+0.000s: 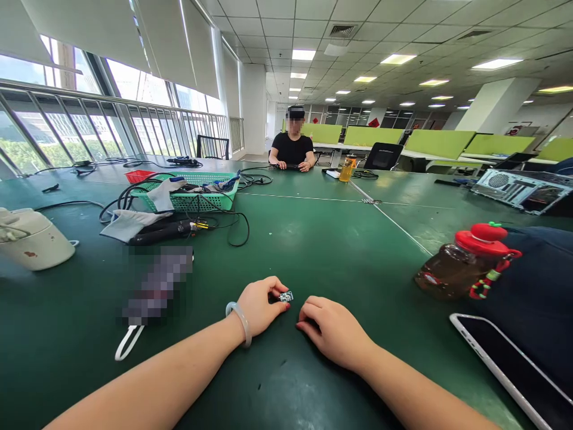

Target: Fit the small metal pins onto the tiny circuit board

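My left hand (pixel 263 306) pinches a small circuit board (pixel 286 296) between thumb and fingers, just above the green table (pixel 313 251). The board is pale, with tiny parts on its face that are too small to name. A light bangle (pixel 240 322) circles my left wrist. Close by on the right, my right hand (pixel 333 325) rests at the tabletop with its fingers curled and closed. Whatever those fingers might hold is hidden. A narrow gap separates the two hands. Two tiny dark specks (pixel 259 386) lie on the table between my forearms.
Left stand a green basket (pixel 192 203) of cables and gloves, a black-handled tool (pixel 161 232), a blurred purple item (pixel 159 286) and a cream pot (pixel 38 242). Right are a red-lidded bottle (pixel 452 269), a tablet (pixel 505 358) and a computer case (pixel 523 190). Opposite sits a person (pixel 292 146).
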A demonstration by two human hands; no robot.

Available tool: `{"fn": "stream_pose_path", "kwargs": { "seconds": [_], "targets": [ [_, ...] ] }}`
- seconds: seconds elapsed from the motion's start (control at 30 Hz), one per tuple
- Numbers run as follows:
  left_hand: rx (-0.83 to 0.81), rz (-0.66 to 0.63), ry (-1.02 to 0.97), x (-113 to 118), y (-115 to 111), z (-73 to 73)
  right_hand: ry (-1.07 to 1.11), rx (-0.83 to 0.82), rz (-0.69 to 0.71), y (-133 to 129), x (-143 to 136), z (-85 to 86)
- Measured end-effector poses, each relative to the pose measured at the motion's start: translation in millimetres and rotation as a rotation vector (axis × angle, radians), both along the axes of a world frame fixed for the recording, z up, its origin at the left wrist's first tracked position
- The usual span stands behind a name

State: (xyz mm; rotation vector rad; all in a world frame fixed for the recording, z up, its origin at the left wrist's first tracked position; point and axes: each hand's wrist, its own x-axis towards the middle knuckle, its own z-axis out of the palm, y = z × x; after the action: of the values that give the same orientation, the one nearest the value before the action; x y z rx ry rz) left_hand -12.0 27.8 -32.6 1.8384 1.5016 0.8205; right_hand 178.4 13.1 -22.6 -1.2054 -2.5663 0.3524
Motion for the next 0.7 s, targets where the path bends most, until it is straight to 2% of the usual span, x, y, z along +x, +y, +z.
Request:
{"fn": "stream_pose_path", "kwargs": {
  "seconds": [0.7],
  "targets": [
    [0.004, 0.007, 0.000, 2, -5, 10.7, 0.103, -0.126, -0.076, 4, 3, -0.8]
  ]
}}
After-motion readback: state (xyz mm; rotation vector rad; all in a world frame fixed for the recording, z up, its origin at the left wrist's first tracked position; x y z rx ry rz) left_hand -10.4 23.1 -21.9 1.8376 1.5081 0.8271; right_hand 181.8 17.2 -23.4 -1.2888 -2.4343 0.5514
